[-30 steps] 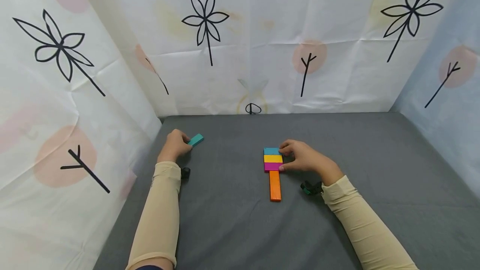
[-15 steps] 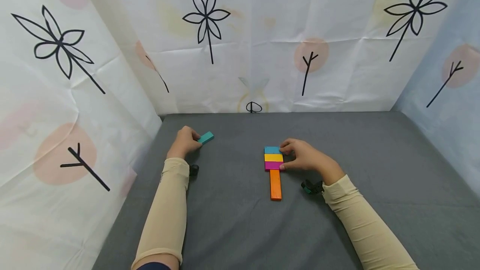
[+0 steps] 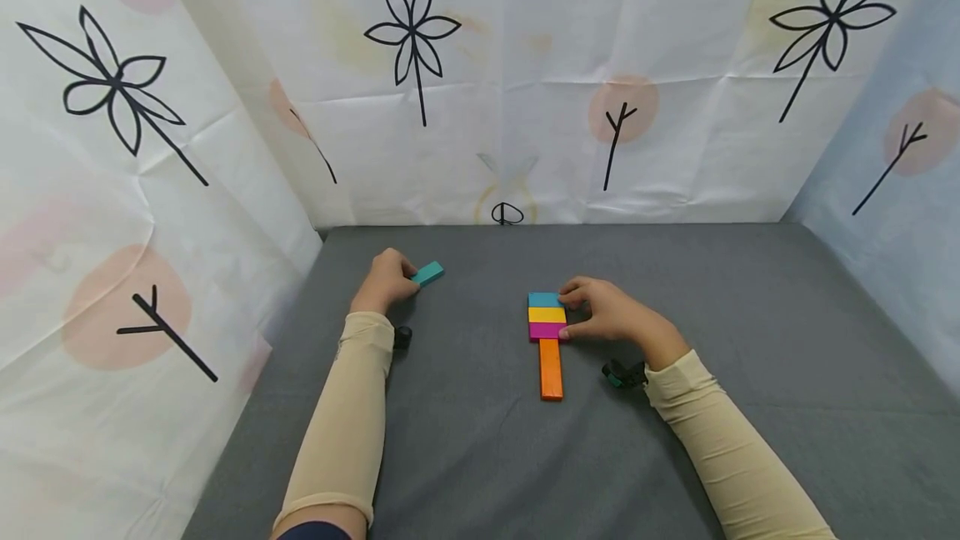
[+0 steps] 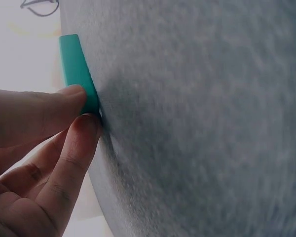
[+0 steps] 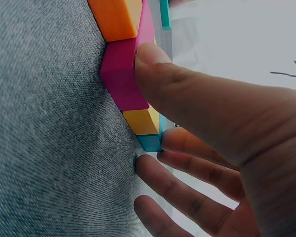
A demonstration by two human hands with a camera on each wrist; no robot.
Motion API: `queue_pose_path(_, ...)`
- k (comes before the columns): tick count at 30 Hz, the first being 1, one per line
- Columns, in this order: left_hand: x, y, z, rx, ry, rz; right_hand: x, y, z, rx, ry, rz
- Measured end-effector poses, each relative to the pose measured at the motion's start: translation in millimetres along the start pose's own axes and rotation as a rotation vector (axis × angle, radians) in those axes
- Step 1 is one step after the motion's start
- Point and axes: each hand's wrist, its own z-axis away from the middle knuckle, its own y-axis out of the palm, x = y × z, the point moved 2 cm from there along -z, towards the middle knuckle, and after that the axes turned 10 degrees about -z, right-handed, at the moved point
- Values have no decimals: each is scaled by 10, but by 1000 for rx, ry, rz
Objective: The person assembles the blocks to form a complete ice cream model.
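My left hand [image 3: 386, 282] pinches a teal wooden block [image 3: 430, 273] by one end, between thumb and fingertips. In the left wrist view the teal block [image 4: 75, 60] is tilted close to the grey cloth. Right of it lie joined blocks: a blue block [image 3: 543, 300], a yellow block [image 3: 546, 315] and a magenta block [image 3: 545, 331] in a stack of bars, with a long orange block [image 3: 551, 373] running toward me below. Beside their right ends is my right hand [image 3: 615, 315]. Its thumb touches the magenta block [image 5: 123, 74], and a fingertip meets the blue block [image 5: 150, 142].
Grey cloth [image 3: 465, 440] covers the table. White printed curtains [image 3: 450, 165] stand along the back and left, with a bluish one [image 3: 885, 232] on the right. A dark wrist camera [image 3: 624, 374] hangs under the right wrist.
The left hand has moved right with the teal block, nearer to the joined blocks. My right hand stays at the magenta and blue blocks.
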Motion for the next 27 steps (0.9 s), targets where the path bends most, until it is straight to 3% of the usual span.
queue_pose_path(12, -167, 66, -44, 11, 10, -4, 12, -3, 2, -7, -12, 3)
queue_pose_path(27, -245, 106, -60, 14, 15, -33, -10, -5, -3, -6, -2, 0)
